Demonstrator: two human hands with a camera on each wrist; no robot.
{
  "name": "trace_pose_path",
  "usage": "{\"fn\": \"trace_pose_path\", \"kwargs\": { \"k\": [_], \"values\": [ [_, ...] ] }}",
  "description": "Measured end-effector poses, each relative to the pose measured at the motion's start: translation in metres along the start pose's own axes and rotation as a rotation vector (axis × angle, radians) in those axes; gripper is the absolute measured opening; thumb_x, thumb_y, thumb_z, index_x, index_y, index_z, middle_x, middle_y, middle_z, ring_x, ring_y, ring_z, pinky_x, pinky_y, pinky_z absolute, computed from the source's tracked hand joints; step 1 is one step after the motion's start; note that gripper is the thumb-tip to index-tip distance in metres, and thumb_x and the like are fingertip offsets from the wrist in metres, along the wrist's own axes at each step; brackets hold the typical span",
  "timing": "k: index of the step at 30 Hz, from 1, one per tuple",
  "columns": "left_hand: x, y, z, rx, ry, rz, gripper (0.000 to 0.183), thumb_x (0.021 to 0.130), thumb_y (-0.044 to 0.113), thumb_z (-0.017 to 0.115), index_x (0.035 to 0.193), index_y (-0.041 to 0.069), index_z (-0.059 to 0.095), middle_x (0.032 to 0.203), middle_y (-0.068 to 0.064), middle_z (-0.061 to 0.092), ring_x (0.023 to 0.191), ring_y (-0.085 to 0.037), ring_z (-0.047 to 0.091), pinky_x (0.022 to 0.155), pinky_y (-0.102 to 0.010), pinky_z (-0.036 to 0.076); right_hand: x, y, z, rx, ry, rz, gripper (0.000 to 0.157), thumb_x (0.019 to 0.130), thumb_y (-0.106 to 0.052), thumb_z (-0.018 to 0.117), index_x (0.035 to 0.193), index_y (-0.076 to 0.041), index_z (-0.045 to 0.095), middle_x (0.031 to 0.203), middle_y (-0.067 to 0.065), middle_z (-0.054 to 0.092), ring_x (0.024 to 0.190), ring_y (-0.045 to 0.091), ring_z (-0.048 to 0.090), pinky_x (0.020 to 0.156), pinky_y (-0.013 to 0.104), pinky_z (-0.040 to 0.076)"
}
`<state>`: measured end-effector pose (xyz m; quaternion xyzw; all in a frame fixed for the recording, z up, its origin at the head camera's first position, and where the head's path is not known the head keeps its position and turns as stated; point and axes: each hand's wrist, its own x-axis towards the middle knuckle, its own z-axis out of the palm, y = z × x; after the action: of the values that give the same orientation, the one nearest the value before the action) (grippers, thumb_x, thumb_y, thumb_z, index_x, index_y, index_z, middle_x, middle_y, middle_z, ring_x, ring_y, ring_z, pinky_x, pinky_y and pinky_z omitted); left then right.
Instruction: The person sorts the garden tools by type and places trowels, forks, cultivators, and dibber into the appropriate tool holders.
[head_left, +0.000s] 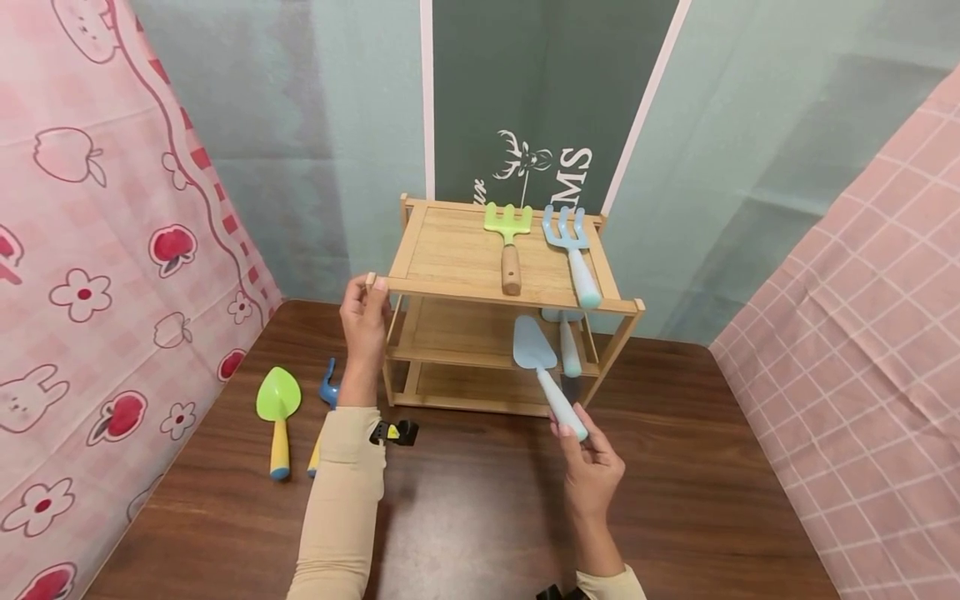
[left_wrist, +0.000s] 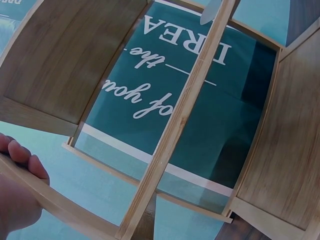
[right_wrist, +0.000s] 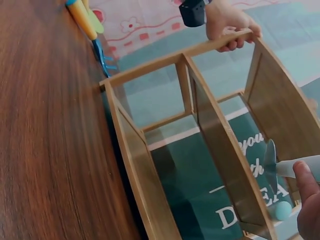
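Observation:
In the head view my right hand (head_left: 592, 471) pinches the pale handle end of a light blue trowel (head_left: 534, 343), its blade pointing at the gap under the top shelf. My left hand (head_left: 365, 321) grips the front left corner of the wooden rack (head_left: 450, 289), thumb at the top edge. On the top shelf lie a green hand rake (head_left: 510, 225) with a wooden handle and a light blue hand rake (head_left: 566, 233). Another light blue tool (head_left: 571, 350) lies on the middle shelf, its head partly hidden under the top board.
Left of the rack on the brown table (head_left: 480, 500) lie a green trowel (head_left: 278, 396) with a yellow handle and a blue tool (head_left: 327, 387), partly covered by the left arm. Patterned pink cloth (head_left: 112, 275) hangs on the left, checked pink cloth (head_left: 862, 292) on the right.

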<state>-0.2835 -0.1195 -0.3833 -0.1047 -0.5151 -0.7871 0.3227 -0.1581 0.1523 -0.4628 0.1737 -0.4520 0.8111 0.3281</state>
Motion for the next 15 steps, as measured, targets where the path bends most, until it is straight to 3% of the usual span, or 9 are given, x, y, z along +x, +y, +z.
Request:
{"fn": "trace_pose_path", "kwargs": {
  "k": [15],
  "values": [
    [0.000,0.002,0.000,-0.008,-0.004,0.009,0.005,0.092,0.008,0.054,0.094,0.010,0.057,0.064,-0.001,0.044,0.057,-0.015,0.037,0.055,-0.024,0.032,0.006,0.029,0.009,-0.058,0.106,0.085,0.039,0.080,0.018,0.058,0.115,0.028,0.043,0.106,0.030,0.059,0.088,0.036,0.064,0.078,0.034,0.049]
  ]
}}
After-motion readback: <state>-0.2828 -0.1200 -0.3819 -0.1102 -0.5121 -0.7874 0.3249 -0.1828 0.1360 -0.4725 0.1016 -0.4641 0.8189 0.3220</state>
